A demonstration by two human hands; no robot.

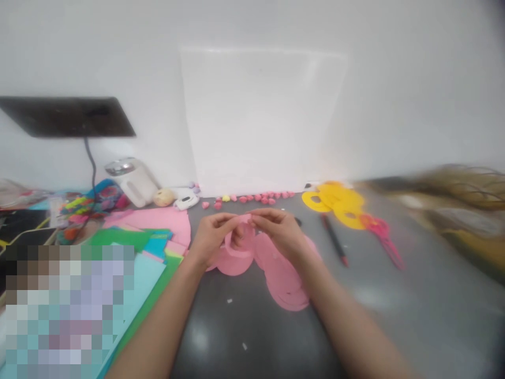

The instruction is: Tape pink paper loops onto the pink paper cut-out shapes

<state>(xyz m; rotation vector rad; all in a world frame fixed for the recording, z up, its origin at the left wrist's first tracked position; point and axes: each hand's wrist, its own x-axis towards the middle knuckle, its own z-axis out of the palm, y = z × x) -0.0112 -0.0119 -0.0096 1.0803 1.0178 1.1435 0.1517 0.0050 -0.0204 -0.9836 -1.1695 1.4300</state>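
A pink paper ring [236, 253] with a hole in its middle is held up over the dark table. My left hand [213, 236] pinches its upper left edge between thumb and fingers. From the other side, my right hand [279, 227] pinches the top right of the same ring. Right below it lies a pink paper disc [235, 268]. More pink paper discs [282, 279] lie overlapping under my right hand and wrist, partly hidden by them.
Yellow paper rings [335, 200], a dark pen [334, 239] and pink scissors [384, 237] lie to the right. Coloured paper sheets [152, 276] cover the left. Small pink pieces [264, 198] line the wall beneath a white sheet [262, 121]. A white device [136, 181] stands back left.
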